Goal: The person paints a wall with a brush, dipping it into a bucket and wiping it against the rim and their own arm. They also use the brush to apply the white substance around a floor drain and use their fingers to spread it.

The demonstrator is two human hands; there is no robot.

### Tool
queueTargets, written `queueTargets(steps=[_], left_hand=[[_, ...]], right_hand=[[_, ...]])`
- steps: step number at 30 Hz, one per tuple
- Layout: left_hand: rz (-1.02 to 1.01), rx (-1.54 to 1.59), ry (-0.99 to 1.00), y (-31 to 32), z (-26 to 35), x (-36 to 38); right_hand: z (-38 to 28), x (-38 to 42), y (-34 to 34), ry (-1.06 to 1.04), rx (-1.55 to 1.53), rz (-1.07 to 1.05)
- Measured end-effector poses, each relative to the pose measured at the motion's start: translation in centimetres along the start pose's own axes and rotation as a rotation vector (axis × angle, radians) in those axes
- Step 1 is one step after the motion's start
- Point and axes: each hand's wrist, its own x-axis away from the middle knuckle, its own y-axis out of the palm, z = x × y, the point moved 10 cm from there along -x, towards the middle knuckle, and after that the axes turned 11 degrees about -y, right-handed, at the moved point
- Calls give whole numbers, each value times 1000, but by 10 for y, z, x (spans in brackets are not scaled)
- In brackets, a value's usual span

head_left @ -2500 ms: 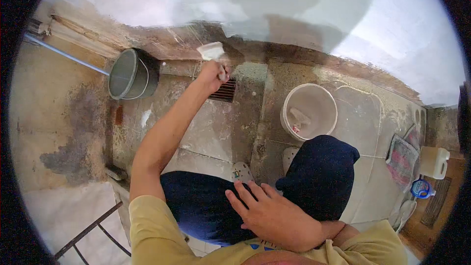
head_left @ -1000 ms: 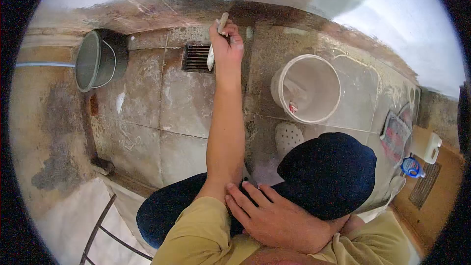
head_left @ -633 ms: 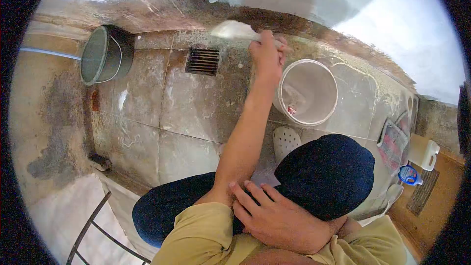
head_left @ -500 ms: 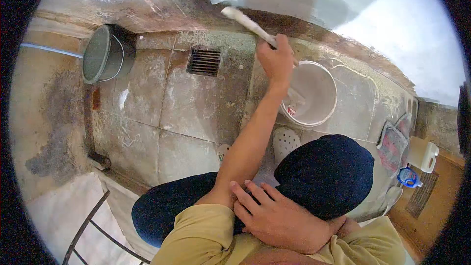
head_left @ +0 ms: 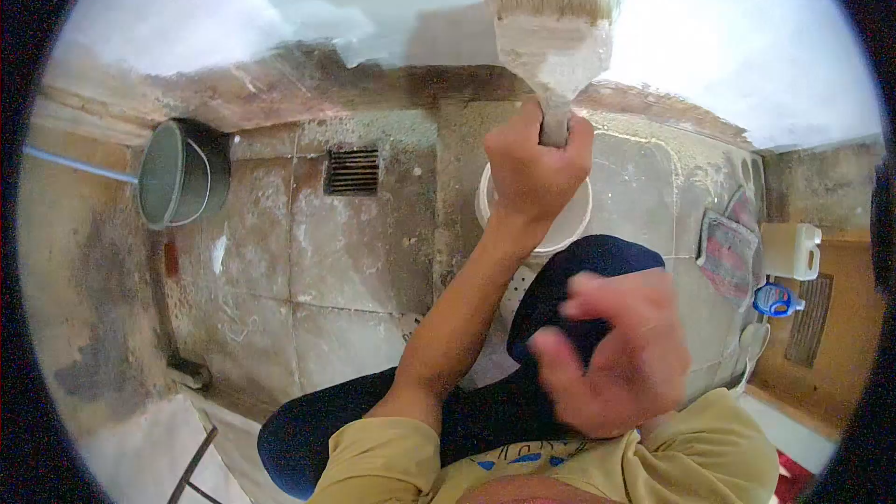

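1. Left hand: closed firmly round the handle of a wide flat paintbrush; forearm reaches far across the scene.
2. Paintbrush: upright in view, pale-coated, bristles pointing far, in front of the whitened wall. Cannot tell whether bristle tips touch it.
3. Right hand: blurred, nothing held; fingers bent, thumb spread well apart, a wide gap between. Positioned near, in front of the navy trousers.
4. White bucket: beyond the knee, largely hidden behind left hand and wrist in this view; contents not readable.
5. Wall base: brown, uneven strip below the white coat, running left to right above the floor tiles.
6. Left side: dark grey bucket with wire handle, tilted appearance; floor drain grate between it and the white bucket.
7. Right side: grey-and-pink cloth on the tiles; pale jug and blue bottle just beside it.
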Motion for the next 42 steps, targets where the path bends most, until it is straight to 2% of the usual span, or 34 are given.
queueTargets(steps=[2, 4, 6, 7, 8, 12, 14, 18, 21, 27, 29, 32, 36, 38, 39, 41, 42], left_hand=[[-55, -20, 18, 4, 17, 4], [-96, -9, 24, 5, 30, 6], [-136, -1, 34, 10, 37, 9], [-128, -34, 109, 11, 45, 12], [-118, -68, 185, 11, 53, 16], [-178, -62, 248, 14, 56, 24], [-242, -96, 279, 14, 69, 24], [-224, -111, 323, 15, 68, 29], [-297, -216, 373, 20, 75, 31], [-331, -161, 293, 22, 66, 26], [-296, -158, 254, 22, 61, 23], [-329, -240, 298, 26, 62, 25], [-335, -172, 250, 28, 56, 23], [-237, -229, 72, 22, 37, 10], [-220, -239, 69, 18, 34, 3], [-116, -104, -109, -2, 12, -19], [-103, -214, -135, -8, -1, -28]], right_hand=[[8, -3, -19, 38, 128, 70], [29, -5, -34, 180, 312, 124], [32, -6, -26, 122, 315, 85], [30, -8, -19, 68, 305, 39], [34, -9, -16, 102, 309, -6], [39, -11, -11, 129, 309, -45], [40, -11, -4, 124, 299, -131], [43, -11, -2, 151, 297, -125], [44, -12, -2, 183, 298, -131], [49, -5, -1, 189, 244, -163], [46, -8, -10, 122, 207, -58], [44, -16, -10, 191, 250, -13], [45, -16, -1, 176, 305, -128], [45, -11, -3, 168, 262, -119], [43, -12, -1, 158, 246, -129], [39, -14, -4, 163, 244, -89], [37, -14, -3, 154, 233, -93]])
